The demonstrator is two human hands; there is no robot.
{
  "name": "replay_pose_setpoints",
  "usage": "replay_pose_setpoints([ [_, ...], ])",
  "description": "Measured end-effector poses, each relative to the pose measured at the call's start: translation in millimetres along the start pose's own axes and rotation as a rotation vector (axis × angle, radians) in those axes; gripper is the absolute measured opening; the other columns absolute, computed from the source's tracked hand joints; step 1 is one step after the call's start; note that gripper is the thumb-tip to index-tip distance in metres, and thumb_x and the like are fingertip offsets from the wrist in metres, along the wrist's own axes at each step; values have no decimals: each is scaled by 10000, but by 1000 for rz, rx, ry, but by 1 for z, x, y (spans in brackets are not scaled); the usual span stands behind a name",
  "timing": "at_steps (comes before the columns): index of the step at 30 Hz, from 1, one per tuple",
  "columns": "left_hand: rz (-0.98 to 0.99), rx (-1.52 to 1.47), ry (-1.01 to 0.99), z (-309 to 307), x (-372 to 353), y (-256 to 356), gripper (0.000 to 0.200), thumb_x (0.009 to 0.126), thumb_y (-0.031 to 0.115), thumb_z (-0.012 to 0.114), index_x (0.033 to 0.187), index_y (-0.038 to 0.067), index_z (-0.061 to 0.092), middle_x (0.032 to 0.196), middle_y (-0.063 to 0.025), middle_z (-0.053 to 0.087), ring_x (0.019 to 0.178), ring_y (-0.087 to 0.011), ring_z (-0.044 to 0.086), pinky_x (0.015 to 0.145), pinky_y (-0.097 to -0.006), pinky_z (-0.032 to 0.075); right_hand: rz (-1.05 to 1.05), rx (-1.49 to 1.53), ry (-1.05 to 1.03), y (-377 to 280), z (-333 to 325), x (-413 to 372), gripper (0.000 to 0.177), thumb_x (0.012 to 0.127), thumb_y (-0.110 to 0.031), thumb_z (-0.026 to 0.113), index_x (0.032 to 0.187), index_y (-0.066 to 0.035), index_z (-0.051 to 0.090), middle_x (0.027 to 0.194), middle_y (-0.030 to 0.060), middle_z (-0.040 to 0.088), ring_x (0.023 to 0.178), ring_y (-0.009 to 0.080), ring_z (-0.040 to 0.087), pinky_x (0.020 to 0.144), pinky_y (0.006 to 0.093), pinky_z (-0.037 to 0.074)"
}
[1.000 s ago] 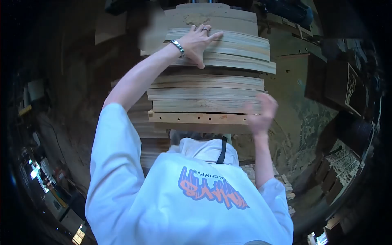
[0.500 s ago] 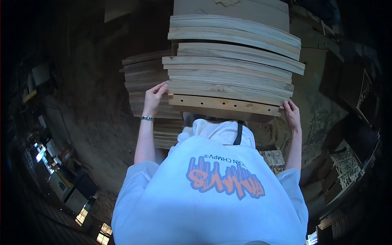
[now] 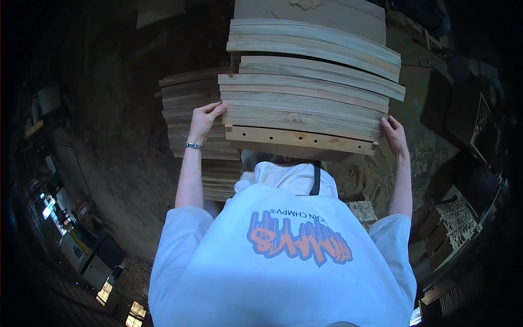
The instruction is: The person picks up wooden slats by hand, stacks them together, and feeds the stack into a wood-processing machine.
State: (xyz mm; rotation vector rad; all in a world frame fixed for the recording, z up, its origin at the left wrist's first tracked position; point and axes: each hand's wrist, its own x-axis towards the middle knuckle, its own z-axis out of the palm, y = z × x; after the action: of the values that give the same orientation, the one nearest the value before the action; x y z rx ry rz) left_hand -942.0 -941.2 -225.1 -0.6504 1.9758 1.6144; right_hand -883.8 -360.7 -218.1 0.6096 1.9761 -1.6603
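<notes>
At upper centre, the left hand (image 3: pixel 206 123) and right hand (image 3: pixel 395 137), well apart, touch opposite ends of a pale board (image 3: pixel 297 118) above a drilled rail (image 3: pixel 332 140), seemingly taking hold, pinch unclear; shifting it would call for even two-handed grip.

Pale, grained wooden planks (image 3: pixel 305 98) lie side by side crosswise, ends uneven – a dark gap sets apart those towards 12 o'clock. Along their 6 o'clock edge runs a yellower strip (image 3: pixel 284 138) – dotted with small dark holes.
</notes>
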Motion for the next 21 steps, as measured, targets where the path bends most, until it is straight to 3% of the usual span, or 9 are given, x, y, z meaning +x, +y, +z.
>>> replay_pose_setpoints([
  [2, -74, -105, -2, -3, 0, -4, 442, 819, 222, 764, 1132, -64, 638, 1027, -100, 678, 976, -137, 611, 867, -260, 470, -9, 36, -8, 6, 2, 4, 346, 954, -254, 593, 1186, 2, 577, 1007, -10, 611, 885, 57, 531, 777, 218, 428],
  [4, -69, -185, -48, -2, -2, -2, 435, 833, 204, 748, 1148, -68, 622, 1046, -100, 666, 976, -140, 613, 871, -264, 476, 40, 117, 6, 4, 2, 1, 314, 918, -288, 643, 1046, -2, 622, 956, -12, 608, 874, 58, 516, 764, 222, 414],
  [10, 0, -505, -79, 1, 28, 14, 405, 875, 153, 694, 1189, -75, 579, 1122, -118, 634, 1015, -157, 608, 887, -286, 498, 161, 142, 109, -6, -9, 24, 394, 895, -312, 673, 1113, 9, 608, 1016, 25, 628, 912, 84, 550, 792, 239, 429],
  [12, 51, -393, -54, 3, 40, 25, 420, 873, 171, 701, 1193, -75, 583, 1113, -118, 642, 1009, -151, 609, 885, -281, 495, 210, 161, 129, -13, -8, 29, 410, 892, -321, 676, 1118, 14, 607, 1044, 40, 631, 943, 94, 559, 820, 249, 434],
  [15, 42, -222, -11, 3, 44, 31, 389, 861, 205, 720, 1153, -37, 633, 1017, -73, 676, 933, -123, 619, 847, -256, 492, 113, 54, 111, -26, 2, 29, 381, 924, -323, 634, 1111, 6, 590, 962, 7, 600, 855, 83, 523, 765, 239, 423],
  [17, 64, -127, 16, 5, 43, 30, 362, 855, 227, 729, 1124, -6, 665, 948, -31, 689, 852, -100, 613, 809, -236, 482, 65, 210, 102, -27, 7, 27, 356, 914, -324, 647, 1059, -1, 609, 937, 0, 605, 835, 80, 522, 754, 241, 423],
  [21, 125, 33, 5, 4, 35, 30, 397, 864, 228, 718, 1162, -20, 637, 1027, -55, 671, 939, -107, 604, 854, -245, 478, 109, 283, -12, -28, -7, 36, 301, 891, -334, 672, 978, -53, 611, 911, -17, 586, 849, 76, 531, 799, 241, 436],
])
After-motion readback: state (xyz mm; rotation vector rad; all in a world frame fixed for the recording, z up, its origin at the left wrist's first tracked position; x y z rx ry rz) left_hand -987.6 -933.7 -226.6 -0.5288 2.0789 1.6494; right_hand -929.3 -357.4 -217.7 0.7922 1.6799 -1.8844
